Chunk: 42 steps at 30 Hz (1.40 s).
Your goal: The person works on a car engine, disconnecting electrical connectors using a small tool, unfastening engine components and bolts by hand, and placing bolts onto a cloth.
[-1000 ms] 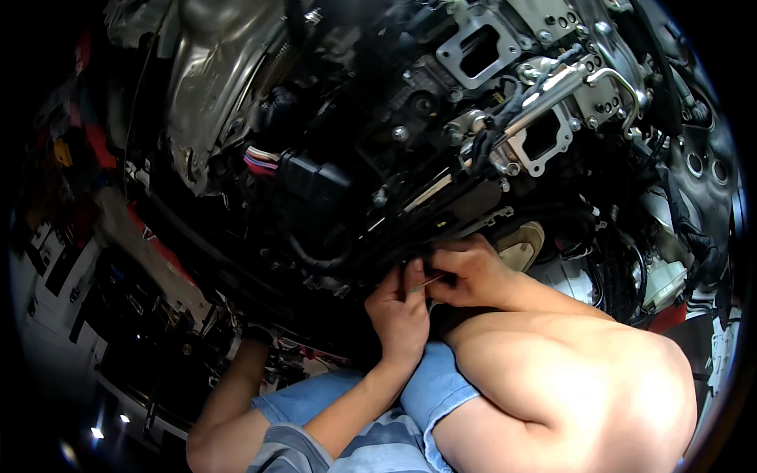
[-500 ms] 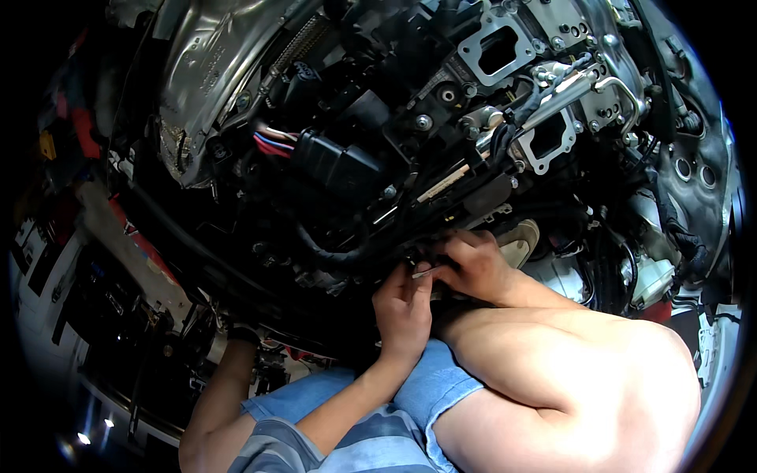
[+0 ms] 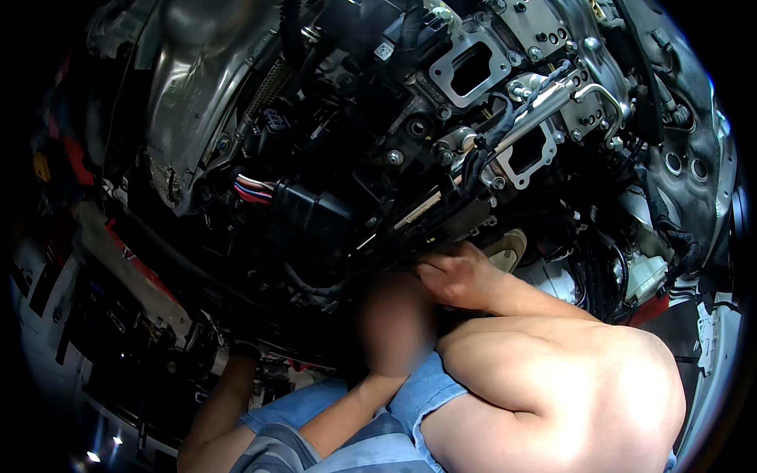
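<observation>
My right hand (image 3: pixel 456 272) is curled at the dark lower edge of a vehicle's engine bay, fingertips closed on something I cannot make out among black hoses. My left hand (image 3: pixel 396 325) is just below and left of it, completely blurred, so its fingers and anything in them are hidden. Above the hands lie a long silver rail (image 3: pixel 544 106) and a black connector housing (image 3: pixel 313 211) with coloured wires (image 3: pixel 254 191). A beige curved part (image 3: pixel 511 251) sits just beyond my right hand.
Two metal port flanges (image 3: pixel 456 69) are bolted at the top right. A shiny heat shield (image 3: pixel 183 94) fills the upper left, and a pierced metal panel (image 3: pixel 706 185) the far right. White translucent reservoirs (image 3: pixel 645 277) sit at right. My bent bare legs (image 3: pixel 568 378) fill the lower right.
A thin pale item between my fingertips earlier no longer shows. My left hand has become blurred. Both hands remain at about the same spot, with the view slightly shifted.
</observation>
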### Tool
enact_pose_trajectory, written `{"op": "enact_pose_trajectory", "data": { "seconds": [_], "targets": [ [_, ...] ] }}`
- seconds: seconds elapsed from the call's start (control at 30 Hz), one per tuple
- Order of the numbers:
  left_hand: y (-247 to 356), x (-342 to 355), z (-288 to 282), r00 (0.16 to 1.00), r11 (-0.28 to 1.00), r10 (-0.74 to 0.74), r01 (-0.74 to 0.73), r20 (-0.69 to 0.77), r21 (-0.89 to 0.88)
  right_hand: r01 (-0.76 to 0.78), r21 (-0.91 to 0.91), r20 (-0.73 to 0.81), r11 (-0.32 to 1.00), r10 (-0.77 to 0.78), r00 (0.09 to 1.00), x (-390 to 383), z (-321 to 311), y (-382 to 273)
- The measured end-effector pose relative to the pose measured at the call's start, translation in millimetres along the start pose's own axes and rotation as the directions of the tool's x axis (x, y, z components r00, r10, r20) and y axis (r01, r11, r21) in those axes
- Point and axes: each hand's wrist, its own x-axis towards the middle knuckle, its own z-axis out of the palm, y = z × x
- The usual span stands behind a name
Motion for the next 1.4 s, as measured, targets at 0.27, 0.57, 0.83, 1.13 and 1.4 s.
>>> {"op": "enact_pose_trajectory", "data": {
  "seconds": [0.27, 0.57, 0.83, 1.13, 1.4],
  "targets": [
    [-10.3, -8.5, 10.5, 0.998, 0.993, -0.062, 0.061, -0.012, -0.097, 0.017, -0.026, 0.015, 1.000, -0.016, 1.000, -3.1, -2.9, 4.1],
    [-9.6, -5.3, 3.6, 0.997, 0.994, -0.073, 0.074, 0.024, -0.076, 0.011, -0.075, -0.060, 0.997, -0.016, 0.998, -0.6, 7.3, -1.3],
    [-23.6, -4.6, -2.1, 0.965, 0.961, -0.207, 0.232, 0.159, -0.154, -0.156, 0.001, -0.046, 0.988, 0.156, 0.987, -7.2, 17.1, -2.9],
    [-22.6, -1.6, 0.7, 0.967, 0.952, -0.213, 0.238, 0.141, -0.194, -0.348, 0.388, 0.105, 0.854, 0.334, 0.937, -7.8, -2.2, -9.7],
    [-27.6, 3.5, -1.8, 0.992, 0.987, -0.072, 0.086, 0.107, -0.138, -0.337, 0.443, 0.156, 0.831, 0.299, 0.941, -9.6, 2.4, -9.1]
  ]
}}
